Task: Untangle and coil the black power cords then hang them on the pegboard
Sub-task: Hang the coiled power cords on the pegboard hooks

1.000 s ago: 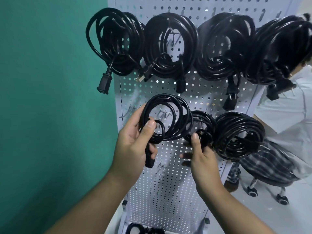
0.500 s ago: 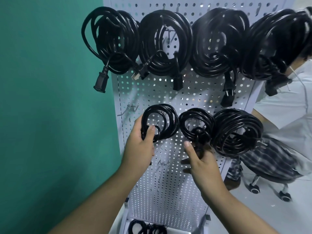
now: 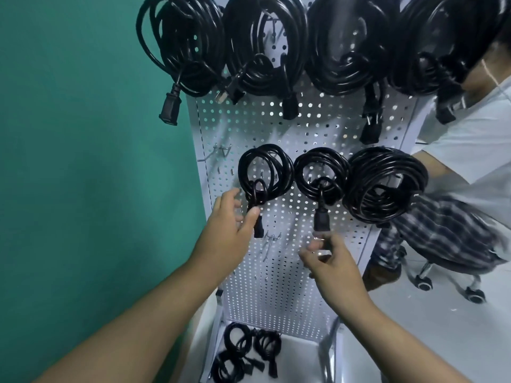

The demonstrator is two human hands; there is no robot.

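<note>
Two hands work at the lower row of the pegboard (image 3: 290,286). The left hand (image 3: 229,219) is loose, fingers spread, its thumb just touching the tail of the left coil (image 3: 282,172) above that cord's connector (image 3: 258,230); it grips nothing, so this coil looks as if it hangs on its own. The right hand (image 3: 336,261) pinches the lower tip of the plug (image 3: 320,219) that drops from the middle coil (image 3: 300,172), thumb and forefinger closed on it, probably to settle it straight.

Just right of that, touching it, the right coil (image 3: 367,167) hangs thicker and fuller. Above, four larger coils (image 3: 345,51) fill the top row side by side, plugs dangling. That makes seven cords coiled and hung.

Some work is left, by my reading. A bare hook (image 3: 222,150) juts out left of the lower row and another hook (image 3: 272,239) stands free below it, so there is room. Down in the base tray (image 3: 298,352) lie several small black cords (image 3: 243,344), bundled but not hung; how neatly they are coiled is hard to tell. The task seems well past halfway, with those low cords remaining.

Far right, another person (image 3: 484,128) sits on a wheeled stool (image 3: 424,284), just beside the board.
</note>
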